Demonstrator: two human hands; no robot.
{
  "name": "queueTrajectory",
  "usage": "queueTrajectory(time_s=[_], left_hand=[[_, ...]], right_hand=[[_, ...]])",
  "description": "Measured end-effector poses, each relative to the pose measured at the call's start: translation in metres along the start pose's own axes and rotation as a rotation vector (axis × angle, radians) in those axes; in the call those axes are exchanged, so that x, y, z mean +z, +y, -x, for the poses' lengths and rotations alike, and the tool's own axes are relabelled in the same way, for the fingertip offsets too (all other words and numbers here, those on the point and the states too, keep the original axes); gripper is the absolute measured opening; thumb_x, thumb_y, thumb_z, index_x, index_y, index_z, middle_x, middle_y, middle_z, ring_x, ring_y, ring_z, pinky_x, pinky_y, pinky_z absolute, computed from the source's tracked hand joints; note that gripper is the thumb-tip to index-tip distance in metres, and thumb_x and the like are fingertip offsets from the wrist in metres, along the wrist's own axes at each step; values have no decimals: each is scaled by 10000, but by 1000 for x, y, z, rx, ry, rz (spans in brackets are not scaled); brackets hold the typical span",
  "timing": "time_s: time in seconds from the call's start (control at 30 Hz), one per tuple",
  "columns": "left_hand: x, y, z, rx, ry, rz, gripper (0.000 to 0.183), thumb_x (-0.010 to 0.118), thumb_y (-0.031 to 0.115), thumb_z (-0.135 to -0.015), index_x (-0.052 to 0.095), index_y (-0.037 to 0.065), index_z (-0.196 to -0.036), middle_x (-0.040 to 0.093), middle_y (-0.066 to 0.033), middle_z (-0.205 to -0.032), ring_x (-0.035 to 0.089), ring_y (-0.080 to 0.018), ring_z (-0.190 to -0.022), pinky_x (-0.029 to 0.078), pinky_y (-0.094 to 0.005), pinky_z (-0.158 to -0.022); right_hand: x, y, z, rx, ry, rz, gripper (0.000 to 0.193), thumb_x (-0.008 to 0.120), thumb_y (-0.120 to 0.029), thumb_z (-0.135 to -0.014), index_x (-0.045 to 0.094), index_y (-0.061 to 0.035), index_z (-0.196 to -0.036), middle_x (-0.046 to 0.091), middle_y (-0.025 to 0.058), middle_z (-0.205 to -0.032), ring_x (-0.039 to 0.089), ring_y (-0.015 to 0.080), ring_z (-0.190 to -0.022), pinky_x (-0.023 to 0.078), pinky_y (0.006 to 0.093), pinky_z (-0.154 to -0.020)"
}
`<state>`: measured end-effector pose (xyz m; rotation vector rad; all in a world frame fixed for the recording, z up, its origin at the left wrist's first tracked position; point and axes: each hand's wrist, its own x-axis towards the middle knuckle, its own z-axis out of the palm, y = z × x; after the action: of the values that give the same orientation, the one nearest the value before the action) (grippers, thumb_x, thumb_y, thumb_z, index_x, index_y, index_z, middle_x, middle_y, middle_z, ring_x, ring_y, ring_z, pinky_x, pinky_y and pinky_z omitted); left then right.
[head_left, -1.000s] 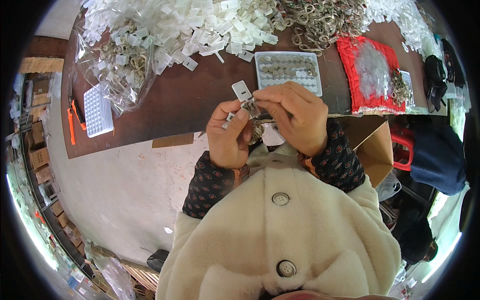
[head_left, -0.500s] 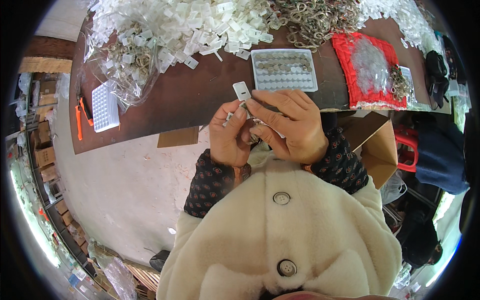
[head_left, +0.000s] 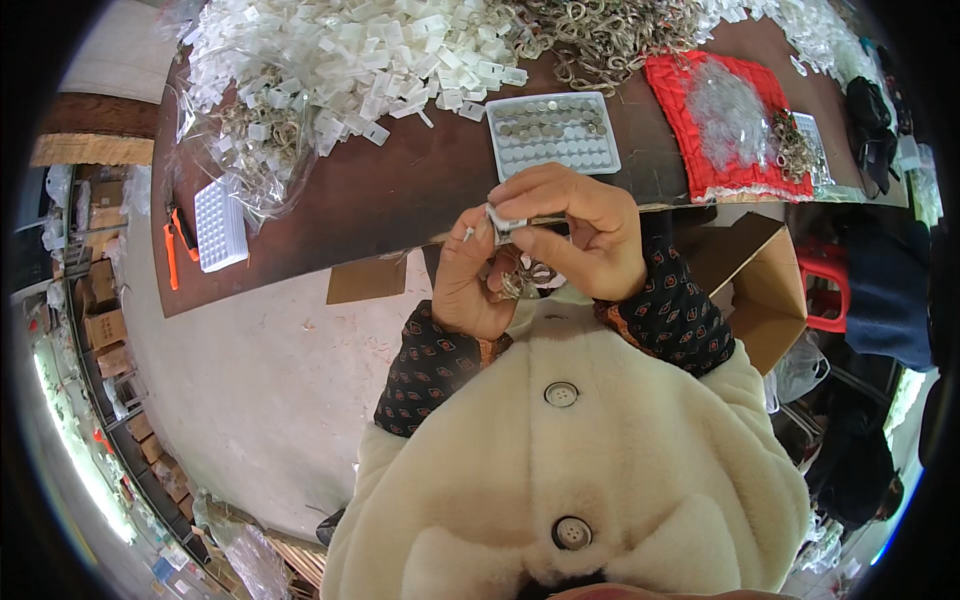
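Observation:
Both of my hands are raised together in front of my chest, near the table's front edge. My left hand is closed, pinching a small white plastic case between thumb and fingers. My right hand closes on the same case from the other side, its fingers over the top and thumb below. Beneath the case hangs a small bunch of pale looped cords, partly hidden by my left fingers. Beyond my hands, a white tray on the table holds rows of round silvery discs.
On the brown table lie a heap of white plastic cases, a heap of looped cords and a filled clear bag. Orange-handled pliers and stacked white trays sit left; a red cloth lies right. A cardboard box stands below.
My right hand has drawn in over the white case, which now sits lower, tilted and mostly covered by fingers. Half a second ago its flat slotted face stuck up above my fingertips.

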<state>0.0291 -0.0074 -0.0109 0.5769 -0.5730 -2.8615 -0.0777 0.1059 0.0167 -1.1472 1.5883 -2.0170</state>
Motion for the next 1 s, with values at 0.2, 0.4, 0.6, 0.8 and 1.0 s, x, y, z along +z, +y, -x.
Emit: queueTrajectory(time_s=[0.2, 0.4, 0.6, 0.8, 1.0], left_hand=[[9, -1, 3, 4, -55, 4, 252, 554, 250, -1000, 574, 88, -1192, 627, -42, -1073, 606, -104, -813, 513, -247, -675], [-1, -6, -6, -147, -75, 96, 317, 572, 406, -981, 578, 144, -1161, 607, 9, -904, 579, -88, -771, 530, -284, -746], [24, -21, -4, -94, 195, -75, 321, 559, 421, -987, 588, 153, -1160, 633, 18, -959, 619, -92, -845, 542, -310, -823], [23, -38, -20, -108, 149, -151, 287, 571, 436, -980, 590, 167, -1078, 593, 41, -853, 584, -68, -755, 504, -263, -685], [24, -43, -25, -239, -107, -108, 232, 602, 388, -975, 599, 170, -1055, 597, 58, -849, 578, -68, -737, 487, -246, -634]], right_hand=[[-4, 3, 1, -176, -27, 190, 261, 669, 118, -755, 700, -9, -981, 681, 142, -1063, 647, 279, -1012, 525, 355, -863], [1, 9, 3, -270, 81, 191, 230, 606, 123, -748, 662, 11, -940, 678, 155, -1007, 658, 299, -964, 536, 368, -835], [-11, 13, 16, -249, 117, 144, 210, 610, 101, -771, 644, 5, -955, 650, 143, -1039, 646, 278, -985, 536, 360, -836], [-33, 16, 30, -198, 167, 142, 219, 643, 94, -804, 654, 12, -1006, 658, 163, -1093, 651, 282, -989, 516, 326, -859], [-54, 15, 39, -195, 192, 63, 202, 609, 102, -839, 646, 19, -1020, 637, 179, -1109, 641, 276, -1021, 505, 356, -892]])
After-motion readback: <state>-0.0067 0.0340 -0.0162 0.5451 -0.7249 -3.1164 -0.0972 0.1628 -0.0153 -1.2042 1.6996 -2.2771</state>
